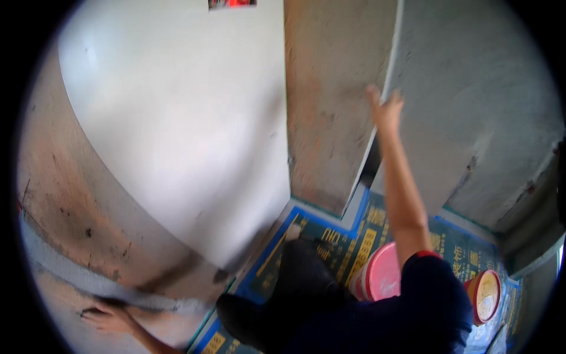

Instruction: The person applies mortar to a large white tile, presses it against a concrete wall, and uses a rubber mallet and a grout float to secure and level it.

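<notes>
My right arm reaches up and away to a bare plaster wall end (pixel 336 112). At its white corner edge (pixel 390 65), my right hand (pixel 387 111) has its fingers apart, slightly blurred, and I see nothing held in it. Low on the left, my left hand (pixel 109 318) rests against a rough plaster wall (pixel 88 218) with its fingers stretched out, beside a pale grey band (pixel 65 274) on that wall. Between the two hands stands a large smooth white wall surface (pixel 183 118), crossed by a soft shadow.
Dark green floor covering (pixel 312 251) with yellow lettering and blue tape edges lies below. A pink-lidded bucket (pixel 383 271) is under my right arm. Farther right stands a red bucket (pixel 486 295) holding pale material. A grey wall (pixel 471 106) rises at right, beside a dark gap (pixel 371 162).
</notes>
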Demonstrator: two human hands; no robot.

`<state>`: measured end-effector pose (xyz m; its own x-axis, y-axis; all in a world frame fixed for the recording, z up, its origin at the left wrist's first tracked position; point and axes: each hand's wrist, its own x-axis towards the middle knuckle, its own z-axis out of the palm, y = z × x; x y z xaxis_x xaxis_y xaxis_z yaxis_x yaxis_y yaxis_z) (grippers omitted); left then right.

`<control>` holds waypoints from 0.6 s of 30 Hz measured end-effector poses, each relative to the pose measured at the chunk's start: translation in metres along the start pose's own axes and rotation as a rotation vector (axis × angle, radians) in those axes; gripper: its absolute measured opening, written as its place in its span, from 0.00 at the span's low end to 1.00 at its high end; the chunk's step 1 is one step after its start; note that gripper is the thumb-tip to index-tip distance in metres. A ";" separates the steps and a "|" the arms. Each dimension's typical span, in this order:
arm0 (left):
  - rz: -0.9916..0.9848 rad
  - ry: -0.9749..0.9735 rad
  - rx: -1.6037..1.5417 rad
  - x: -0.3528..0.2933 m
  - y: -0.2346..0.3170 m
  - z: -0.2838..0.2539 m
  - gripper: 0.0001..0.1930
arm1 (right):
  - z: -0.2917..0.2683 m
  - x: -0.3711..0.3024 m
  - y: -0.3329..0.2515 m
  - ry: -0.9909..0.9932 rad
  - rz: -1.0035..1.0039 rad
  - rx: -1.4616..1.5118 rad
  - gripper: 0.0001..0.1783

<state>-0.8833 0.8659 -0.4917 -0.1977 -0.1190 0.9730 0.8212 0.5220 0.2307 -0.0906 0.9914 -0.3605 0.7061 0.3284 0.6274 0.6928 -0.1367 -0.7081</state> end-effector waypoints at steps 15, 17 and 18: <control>0.964 0.025 -0.431 0.134 0.401 -0.012 0.32 | 0.088 -0.040 0.099 0.463 -0.486 -0.065 0.14; 0.946 0.043 0.194 0.127 0.416 -0.018 0.33 | 0.133 -0.151 0.135 0.228 -0.369 -0.015 0.10; 0.978 0.023 0.159 0.119 0.427 -0.019 0.33 | 0.152 -0.208 0.178 -0.242 0.052 -0.090 0.19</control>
<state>-0.5460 1.0586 -0.2772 0.5411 0.4091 0.7347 0.5356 0.5059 -0.6761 -0.1364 1.0407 -0.6657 0.6929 0.5316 0.4871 0.6743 -0.2385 -0.6989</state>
